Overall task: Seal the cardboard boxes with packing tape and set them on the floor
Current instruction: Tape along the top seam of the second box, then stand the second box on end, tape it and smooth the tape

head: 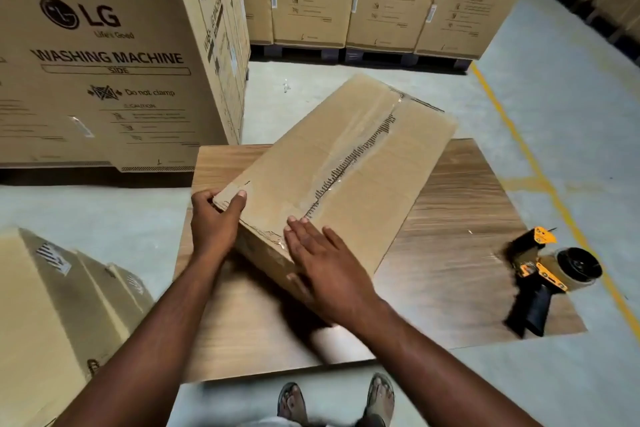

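gripping the taped cardboard box corner, left hand; right hand flat, fingers spread, on its near edge; tape dispenser well right of box.

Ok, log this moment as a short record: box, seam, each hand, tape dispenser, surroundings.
box: long cardboard box lying askew on the wooden surface
seam: clear tape along the top centre seam
left hand: grips the box's near left corner
right hand: flat on the box's near end, fingers straight
tape dispenser: lying on the wooden surface at right, untouched
surroundings: other boxes on the floor at left; washing machine cartons behind
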The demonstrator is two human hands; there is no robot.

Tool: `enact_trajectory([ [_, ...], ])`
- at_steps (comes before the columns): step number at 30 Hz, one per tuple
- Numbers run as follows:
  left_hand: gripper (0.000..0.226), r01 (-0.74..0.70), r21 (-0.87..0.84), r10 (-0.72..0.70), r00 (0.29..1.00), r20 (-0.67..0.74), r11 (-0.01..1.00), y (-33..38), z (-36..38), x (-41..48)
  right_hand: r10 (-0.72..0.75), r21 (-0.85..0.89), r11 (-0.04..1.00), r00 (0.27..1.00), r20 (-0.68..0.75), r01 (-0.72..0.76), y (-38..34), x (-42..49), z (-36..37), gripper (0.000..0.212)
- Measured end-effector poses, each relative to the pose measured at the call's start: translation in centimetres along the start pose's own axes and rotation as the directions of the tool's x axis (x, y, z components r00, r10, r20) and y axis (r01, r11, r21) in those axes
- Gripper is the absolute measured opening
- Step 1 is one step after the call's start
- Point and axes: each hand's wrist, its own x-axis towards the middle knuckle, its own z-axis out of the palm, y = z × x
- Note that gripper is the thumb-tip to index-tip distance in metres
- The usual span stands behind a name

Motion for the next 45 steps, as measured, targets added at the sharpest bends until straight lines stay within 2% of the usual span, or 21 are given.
enact_trajectory([
  [5,0.047,-0.027,0.002,0.027,0.994,0.108,1.000,-1.8,1.1,-4.4,0.098,-0.120,0.988,0.994,0.043,-0.093,6.9,-4.0,-2.3,0.088],
  [8,0.050,-0.023,-0.009,0.024,0.979,0.204,1.000,-1.8,3.1,-7.2,0.182,-0.089,0.981,0.980,0.081,-0.175,9.4,-6.0,-3.4,0.090],
  [11,0.066,-0.011,0.000,0.010,0.961,0.277,1.000,-1.3,5.4,-10.2,0.262,-0.044,0.964,0.965,0.027,-0.261,11.1,-7.9,-3.6,0.090],
  [15,0.076,-0.008,0.024,0.000,0.941,0.337,1.000,-1.0,7.9,-13.4,0.234,-0.083,0.968,0.971,-0.048,-0.238,14.1,-11.0,-3.4,0.088],
  [20,0.080,-0.026,0.059,0.000,0.912,0.411,0.998,0.0,9.6,-16.4,0.154,-0.063,0.986,0.988,-0.033,-0.156,17.4,-14.5,-3.9,0.078],
  [22,0.074,-0.169,0.094,0.129,0.935,0.330,0.981,1.0,9.8,-17.3,0.111,-0.033,0.993,0.993,-0.031,-0.112,18.3,-15.5,-3.9,0.077],
  [23,0.070,-0.299,0.132,0.255,0.927,0.276,0.945,1.6,10.0,-17.9,0.100,-0.014,0.995,0.994,-0.041,-0.101,18.5,-15.8,-3.8,0.077],
  [26,0.066,-0.640,0.245,0.590,0.768,0.251,0.728,3.9,11.6,-20.3,0.089,0.084,0.993,0.989,-0.120,-0.079,19.0,-16.2,-3.3,0.071],
  [27,0.067,-0.697,0.265,0.633,0.717,0.293,0.666,4.3,12.6,-21.1,0.084,0.127,0.990,0.985,-0.152,-0.065,19.1,-16.4,-3.3,0.068],
  [29,0.071,-0.746,0.337,0.620,0.665,0.416,0.574,4.4,14.5,-22.1,0.121,0.309,0.950,0.970,-0.213,-0.051,19.4,-16.7,-3.9,0.059],
  [30,0.074,-0.756,0.403,0.595,0.655,0.466,0.516,4.1,15.2,-22.3,0.207,0.510,0.857,0.956,-0.206,-0.076,19.6,-16.9,-4.6,0.050],
  [31,0.076,-0.761,0.469,0.574,0.647,0.502,0.448,3.7,15.7,-22.4,0.332,0.752,0.651,0.931,-0.154,-0.108,19.7,-17.0,-5.9,0.038],
  [32,0.078,-0.758,0.521,0.559,0.646,0.519,0.392,3.4,16.0,-22.5,0.436,0.925,0.361,0.898,-0.057,-0.117,20.2,-17.2,-7.3,0.026],
  [33,0.079,-0.750,0.553,0.546,0.652,0.525,0.364,3.2,16.0,-22.6,0.510,0.991,0.102,0.860,0.026,-0.090,21.1,-17.4,-8.2,0.016],
  [34,0.079,-0.740,0.568,0.535,0.662,0.525,0.359,3.2,15.9,-22.6,0.576,0.996,-0.053,0.813,0.089,-0.071,22.5,-17.7,-8.6,0.011],
  [36,0.084,-0.723,0.588,0.513,0.681,0.522,0.361,3.4,15.9,-22.7,0.727,0.976,-0.193,0.655,0.209,-0.098,26.0,-19.0,-8.0,0.009],
  [38,0.089,-0.715,0.603,0.503,0.689,0.522,0.354,3.4,16.0,-22.8,0.830,0.937,-0.289,0.438,0.347,-0.194,30.1,-21.1,-5.1,0.009],
  [40,0.087,-0.702,0.608,0.502,0.703,0.505,0.371,3.5,16.1,-22.8,0.860,0.869,-0.372,0.231,0.454,-0.326,33.3,-23.7,-1.8,0.006],
  [41,0.082,-0.687,0.616,0.502,0.716,0.485,0.385,3.6,16.3,-22.9,0.855,0.826,-0.387,0.175,0.488,-0.410,34.3,-24.9,-0.5,0.006],
  [43,0.075,-0.658,0.646,0.511,0.736,0.444,0.387,3.9,16.7,-23.3,0.824,0.731,-0.418,0.114,0.555,-0.540,36.2,-26.7,2.4,0.025],
  [45,0.073,-0.642,0.667,0.520,0.744,0.421,0.379,4.1,16.9,-23.5,0.760,0.680,-0.531,0.072,0.646,-0.506,37.1,-27.4,4.1,0.038],
])
